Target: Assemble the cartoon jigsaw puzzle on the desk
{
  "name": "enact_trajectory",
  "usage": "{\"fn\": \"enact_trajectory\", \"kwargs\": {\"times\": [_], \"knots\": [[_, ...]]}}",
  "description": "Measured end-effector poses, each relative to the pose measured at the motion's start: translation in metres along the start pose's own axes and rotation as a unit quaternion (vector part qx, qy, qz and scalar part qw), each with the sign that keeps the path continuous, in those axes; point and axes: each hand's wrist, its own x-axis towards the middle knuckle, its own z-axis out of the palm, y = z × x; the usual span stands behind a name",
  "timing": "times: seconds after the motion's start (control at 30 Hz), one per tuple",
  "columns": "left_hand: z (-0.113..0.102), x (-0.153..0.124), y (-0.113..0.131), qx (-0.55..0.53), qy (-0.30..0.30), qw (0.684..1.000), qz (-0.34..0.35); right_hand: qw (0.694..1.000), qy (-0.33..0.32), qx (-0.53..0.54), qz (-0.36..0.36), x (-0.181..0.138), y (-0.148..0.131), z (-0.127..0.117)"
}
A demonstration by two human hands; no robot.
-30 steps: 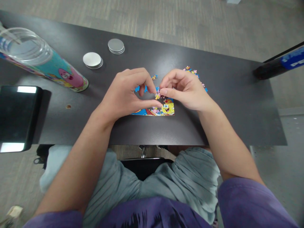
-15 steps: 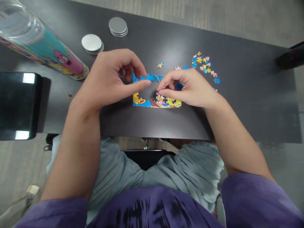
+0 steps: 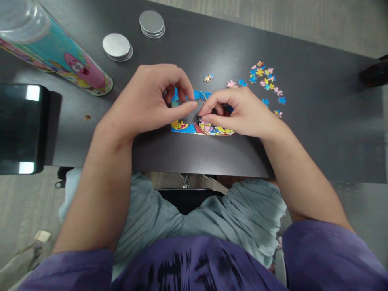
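A partly assembled jigsaw puzzle (image 3: 188, 128) lies flat on the dark table, its blue and yellow cartoon border framing a bare middle. My left hand (image 3: 163, 97) hovers over its left side, thumb and fingers apart with nothing between them. Over the right side is my right hand (image 3: 233, 107), thumb and index finger pinched at a puzzle piece (image 3: 200, 120) by the inner edge of the joined part. That piece is mostly hidden by the fingertips, and the hand covers the puzzle's upper right. A single loose puzzle piece (image 3: 208, 77) lies just beyond the puzzle.
Several loose pieces (image 3: 266, 85) are scattered at the back right. Two stacks of silver discs, a nearer stack (image 3: 117, 45) and a farther stack (image 3: 152, 22), stand at the back left. A cartoon-printed clear tube (image 3: 75, 64) and a black glossy device (image 3: 21, 129) occupy the left.
My left hand has shifted slightly right, toward the right hand. The right hand stays pinched at nearly the same spot. The view has tilted a little.
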Motion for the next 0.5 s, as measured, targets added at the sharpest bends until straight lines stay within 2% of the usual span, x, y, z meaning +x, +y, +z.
{"fn": "enact_trajectory", "kwargs": {"times": [0.1, 0.27, 0.5], "knots": [[0.0009, 0.0005, -0.0002, 0.0, 0.002, 1.0, 0.011, 0.999, -0.005, -0.005, 0.041, 0.0002, -0.0013, -0.0011], [0.0014, 0.0, 0.0008, -0.001, 0.001, 1.0, 0.009, 0.999, -0.008, -0.004, 0.033, -0.0002, 0.0006, -0.0019], [0.0075, 0.0014, 0.0041, -0.057, -0.039, 0.998, -0.013, 0.996, 0.039, 0.059, 0.053, 0.0013, -0.004, 0.0002]]}}
